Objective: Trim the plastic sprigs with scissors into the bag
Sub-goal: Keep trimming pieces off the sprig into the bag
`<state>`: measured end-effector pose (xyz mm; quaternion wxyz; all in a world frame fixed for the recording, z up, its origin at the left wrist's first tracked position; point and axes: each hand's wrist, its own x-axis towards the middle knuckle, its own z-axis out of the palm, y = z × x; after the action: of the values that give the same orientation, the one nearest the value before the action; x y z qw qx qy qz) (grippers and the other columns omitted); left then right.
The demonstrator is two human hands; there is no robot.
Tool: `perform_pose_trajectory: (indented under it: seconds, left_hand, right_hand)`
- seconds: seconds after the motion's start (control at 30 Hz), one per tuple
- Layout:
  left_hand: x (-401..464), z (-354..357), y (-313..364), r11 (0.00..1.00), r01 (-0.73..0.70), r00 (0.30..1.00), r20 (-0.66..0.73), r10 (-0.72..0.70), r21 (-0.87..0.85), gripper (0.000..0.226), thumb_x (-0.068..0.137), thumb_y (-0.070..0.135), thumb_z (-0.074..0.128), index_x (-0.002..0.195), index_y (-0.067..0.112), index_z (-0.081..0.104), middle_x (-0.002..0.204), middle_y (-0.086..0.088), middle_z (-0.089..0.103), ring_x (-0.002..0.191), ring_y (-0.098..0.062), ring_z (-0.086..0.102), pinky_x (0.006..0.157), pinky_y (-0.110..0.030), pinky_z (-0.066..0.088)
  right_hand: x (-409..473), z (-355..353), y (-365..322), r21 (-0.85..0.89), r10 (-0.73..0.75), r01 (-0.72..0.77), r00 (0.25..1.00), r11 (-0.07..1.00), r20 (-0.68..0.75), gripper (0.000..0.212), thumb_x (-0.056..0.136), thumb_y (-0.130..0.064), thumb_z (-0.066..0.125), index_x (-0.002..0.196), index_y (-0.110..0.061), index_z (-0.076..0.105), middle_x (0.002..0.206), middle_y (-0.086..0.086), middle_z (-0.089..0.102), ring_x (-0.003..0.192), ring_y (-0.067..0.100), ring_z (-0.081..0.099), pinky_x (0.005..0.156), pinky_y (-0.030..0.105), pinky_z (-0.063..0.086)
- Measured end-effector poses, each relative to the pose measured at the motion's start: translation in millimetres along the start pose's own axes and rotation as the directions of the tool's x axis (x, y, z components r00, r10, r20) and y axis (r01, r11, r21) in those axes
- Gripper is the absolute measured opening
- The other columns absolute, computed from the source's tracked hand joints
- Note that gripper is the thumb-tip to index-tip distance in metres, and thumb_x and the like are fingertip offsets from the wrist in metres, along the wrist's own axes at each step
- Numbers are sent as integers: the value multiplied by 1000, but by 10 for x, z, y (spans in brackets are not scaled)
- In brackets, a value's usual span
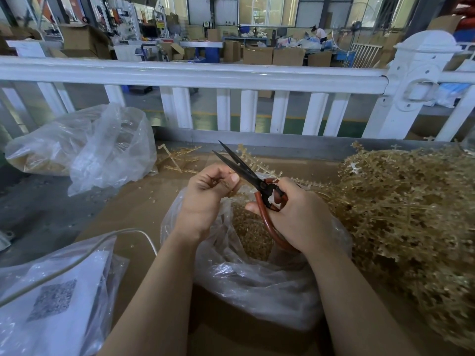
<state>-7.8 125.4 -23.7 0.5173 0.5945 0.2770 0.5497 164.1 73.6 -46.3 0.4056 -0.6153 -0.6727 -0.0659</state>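
Scissors [241,170] gripped by right hand [295,214] | blades parted (tips up-left) | left hand [205,199] pinches sprig [226,182]

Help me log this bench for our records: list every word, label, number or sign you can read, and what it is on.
No text reads clearly.
QR-style code on a white sheet in the near-left plastic bag: pattern only, blurred.
Yellow triangle sign on a far machine: too small to read.
Scissors: no marking shows.

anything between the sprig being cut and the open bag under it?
Nothing visible. The left hand pinches the sprig directly above the bag mouth; the scissors, blades open in the right hand, sit beside it, not below.
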Motion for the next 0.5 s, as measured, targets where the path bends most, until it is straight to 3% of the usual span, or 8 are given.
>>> perform_pose_trajectory:
  seconds: [0.13, 0.33, 0.5]
  left_hand:
    - [2, 1, 1, 1000, -8, 1000, 2, 8, -3, 9, 93, -9, 51, 96, -7, 60, 81, -16, 51, 70, -15, 46, 67, -22, 43]
    - [2, -14, -8, 1000, 3, 1000, 3, -3, -23, 14, 93, -7, 52, 87, 2, 61, 77, -12, 53, 70, -14, 48, 68, -22, 45]
    - [22, -38, -18, 989, 89, 990, -100, -101, -119, 18, 94, 1, 54, 81, 9, 63, 70, -4, 58, 67, -15, 52, 67, -24, 48]
  right_hand:
    - [2, 9, 1, 14, -18, 18, 1000, 1000, 3, 51, 73, -83, 53, 76, -34, 42, 60, -16, 51, 55, 1, 53, 49, 16, 38]
    - [9, 8, -2, 28, -16, 16, 1000, 999, 2, 46, 75, -80, 57, 80, -36, 45, 62, -16, 52, 56, 1, 54, 50, 15, 40]
    - [5, 9, -28, 71, -2, 2, 1000, 997, -1, 44, 75, -75, 62, 78, -34, 49, 62, -19, 54, 58, 1, 57, 50, 11, 42]
